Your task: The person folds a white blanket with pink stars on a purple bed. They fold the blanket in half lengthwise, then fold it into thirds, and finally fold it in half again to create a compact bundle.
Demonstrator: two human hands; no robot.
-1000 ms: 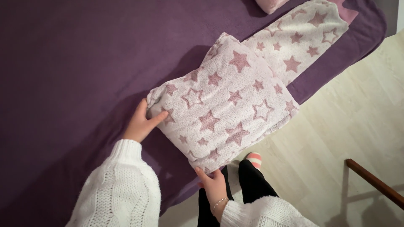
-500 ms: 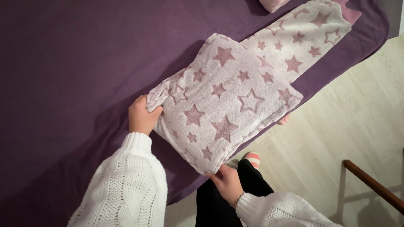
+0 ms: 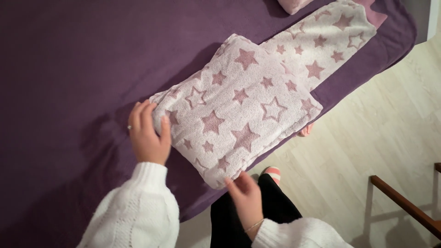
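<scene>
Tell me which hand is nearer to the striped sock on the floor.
Right. The right hand is at the near corner of the folded star blanket, close beside the striped sock. The left hand rests on the blanket's far left edge, well away.

purple bed [image 3: 69,69] under folded star-patterned fleece [image 3: 239,110]

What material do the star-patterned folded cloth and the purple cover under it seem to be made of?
The star-patterned folded cloth looks like plush fleece, matte: its surface is nubbly and thick, with soft rounded edges. The purple cover seems a smoother, short-pile fleece or felt-like blanket, matte and lightly creased; the exact fibre cannot be told.
</scene>
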